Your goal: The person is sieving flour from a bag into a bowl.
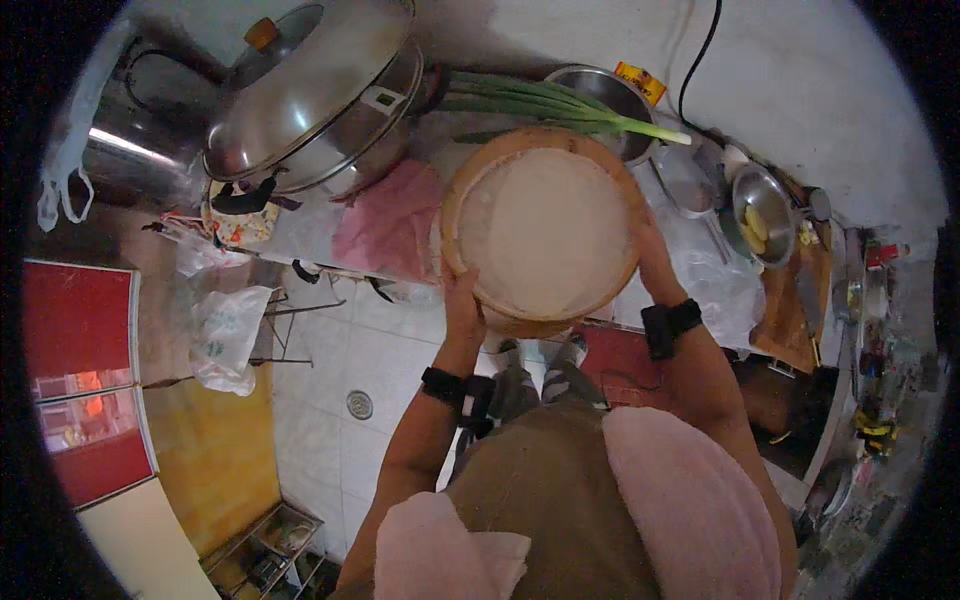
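Observation:
A round tan vessel with a wooden-looking rim [469,169] is held between my two hands over the front of the counter. Its inside shows a pale, flat surface; whether this is flour or a mesh I cannot tell. My left hand [463,304] grips the near left side of the rim. On the right side, my right hand [654,251] has hold of it, with most fingers hidden beneath or behind. Left of the vessel lies a pink cloth [394,221]. Long green scallions [525,105] stretch behind it, partly across a steel bowl [574,75].
A large lidded steel pan [315,90] occupies the counter's left. At right are a sieve [686,191], clear plastic [720,300], a steel bowl [787,214] with yellow pieces, and a wooden cutting board [784,326] bearing a knife [808,285]. A bag-draped stand [232,337] is lower left.

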`<state>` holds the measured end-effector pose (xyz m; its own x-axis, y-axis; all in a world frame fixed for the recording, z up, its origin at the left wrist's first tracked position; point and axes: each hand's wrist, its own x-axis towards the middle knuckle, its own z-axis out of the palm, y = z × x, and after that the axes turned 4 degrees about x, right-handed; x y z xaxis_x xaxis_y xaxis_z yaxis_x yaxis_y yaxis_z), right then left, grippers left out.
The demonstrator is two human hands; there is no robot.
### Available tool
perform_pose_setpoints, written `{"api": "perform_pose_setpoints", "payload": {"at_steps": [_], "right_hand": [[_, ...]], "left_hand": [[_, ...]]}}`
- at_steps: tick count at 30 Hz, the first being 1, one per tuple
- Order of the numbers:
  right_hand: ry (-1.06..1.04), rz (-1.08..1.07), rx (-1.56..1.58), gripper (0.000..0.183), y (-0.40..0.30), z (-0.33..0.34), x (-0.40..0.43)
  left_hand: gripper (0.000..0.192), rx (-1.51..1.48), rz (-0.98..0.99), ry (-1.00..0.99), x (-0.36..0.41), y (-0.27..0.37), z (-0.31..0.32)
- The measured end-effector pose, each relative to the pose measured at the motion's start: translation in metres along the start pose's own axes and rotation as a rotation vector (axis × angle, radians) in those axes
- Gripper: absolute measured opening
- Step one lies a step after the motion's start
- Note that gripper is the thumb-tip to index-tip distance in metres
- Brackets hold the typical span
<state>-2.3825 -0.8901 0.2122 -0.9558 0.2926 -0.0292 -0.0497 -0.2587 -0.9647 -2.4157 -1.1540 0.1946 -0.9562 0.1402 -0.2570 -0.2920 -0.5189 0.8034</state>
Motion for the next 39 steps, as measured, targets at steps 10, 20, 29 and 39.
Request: {"api": "perform_pose_setpoints", "payload": {"at_steps": [10,20,29,39], "right_hand": [[-0.189,0.149,-0.053,0.06,-0.021,0.015,0.02],[0.102,0.307,-0.119,0.065,-0.002,0.057,-0.046],[0.226,0.227,0.179,0.041,0.026,0.011,-0.03],[0.168,0.284,0.383,0.039,0.025,0.013,-0.036]], "left_hand": [[0.05,0.163,-0.326,-0.315,0.032,0.048,-0.05],[0.046,-0.106,-0.105,-0.001,-0.005,-0.033,-0.036],[0.055,0.332,0.119,0.074,0.028,0.034,-0.057],[0.057,0.805,0.169,-0.198,0.068,0.067,-0.033]]}}
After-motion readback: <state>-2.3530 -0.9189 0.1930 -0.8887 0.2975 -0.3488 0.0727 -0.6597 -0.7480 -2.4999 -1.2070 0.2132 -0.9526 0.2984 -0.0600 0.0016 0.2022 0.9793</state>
